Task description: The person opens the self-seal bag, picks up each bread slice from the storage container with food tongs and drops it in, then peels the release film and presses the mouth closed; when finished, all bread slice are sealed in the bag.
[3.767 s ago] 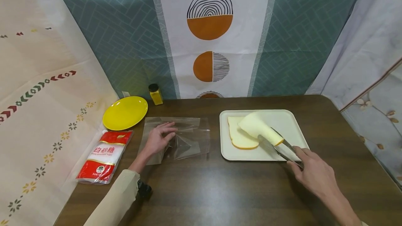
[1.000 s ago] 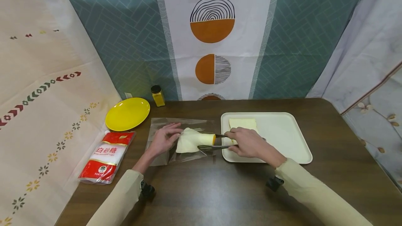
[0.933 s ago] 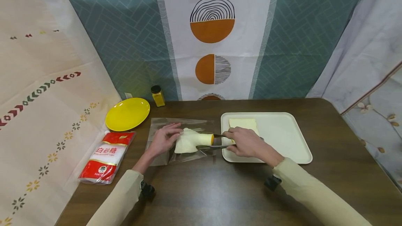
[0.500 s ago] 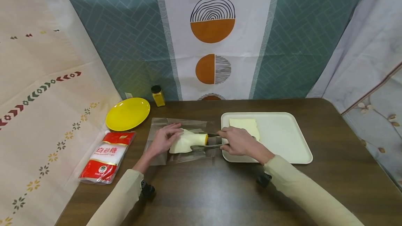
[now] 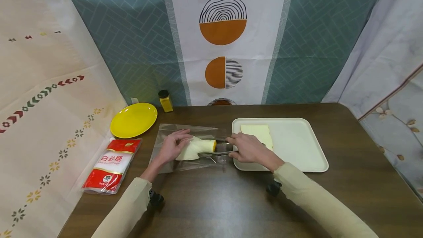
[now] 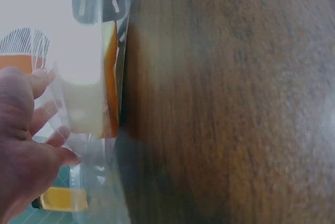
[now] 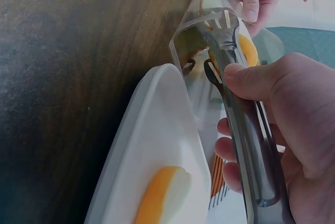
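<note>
My right hand (image 5: 248, 148) grips metal tongs (image 7: 241, 119), which pinch a folded bread slice (image 5: 196, 149) with an orange-brown crust. The slice lies inside a clear plastic bag (image 5: 203, 129), and the tongs' tips reach in through its right-hand mouth. At the bag's left part, my left hand (image 5: 170, 147) pinches the upper film; in the left wrist view the film runs up to its fingertips (image 6: 44, 80). Another bread slice (image 5: 259, 133) rests on the white tray (image 5: 297, 146), partly covered by my right hand.
A yellow plate (image 5: 133, 120) stands at the back left, with a yellow bottle (image 5: 166, 102) with a black cap beside it. The red-and-white sugar bag (image 5: 112, 166) lies near the left table edge. Curtains hang around the brown table (image 5: 224, 205).
The tongs have carried one slice from the tray leftward into the plastic bag, deeper over the last second. My left hand stays at the bag.
</note>
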Available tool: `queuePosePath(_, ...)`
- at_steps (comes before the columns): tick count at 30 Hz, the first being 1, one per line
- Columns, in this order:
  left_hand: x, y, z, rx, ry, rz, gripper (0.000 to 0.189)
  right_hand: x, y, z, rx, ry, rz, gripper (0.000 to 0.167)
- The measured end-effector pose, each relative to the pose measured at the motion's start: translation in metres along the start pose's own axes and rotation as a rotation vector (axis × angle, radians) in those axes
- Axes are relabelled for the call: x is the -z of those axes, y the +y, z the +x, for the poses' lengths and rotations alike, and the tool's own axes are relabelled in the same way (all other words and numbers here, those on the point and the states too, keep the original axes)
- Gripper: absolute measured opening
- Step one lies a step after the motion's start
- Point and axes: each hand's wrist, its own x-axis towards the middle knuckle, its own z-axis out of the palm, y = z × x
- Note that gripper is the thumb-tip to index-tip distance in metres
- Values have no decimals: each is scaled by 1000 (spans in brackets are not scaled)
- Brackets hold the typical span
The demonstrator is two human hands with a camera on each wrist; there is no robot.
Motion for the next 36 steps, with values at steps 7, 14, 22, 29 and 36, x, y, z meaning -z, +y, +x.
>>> queuePosePath(7, -2, 1, 1, -12, 43, 2, 16, -3, -1, 6, 7, 12, 24, 50)
queuePosePath(14, -1, 2, 2, 34, 57, -36, 18, -4, -2, 10, -15, 6, 38, 50)
queuePosePath(22, -3, 3, 2, 50, 104, -52, 17, -5, -3, 12, -14, 6, 26, 51)
queuePosePath(29, -4, 4, 3, 44, 127, -86, 17, -7, -3, 14, -3, 14, 16, 52)
queuePosePath(36, -3, 3, 3, 70, 132, -114, 18, -9, -4, 15, -5, 24, 22, 53)
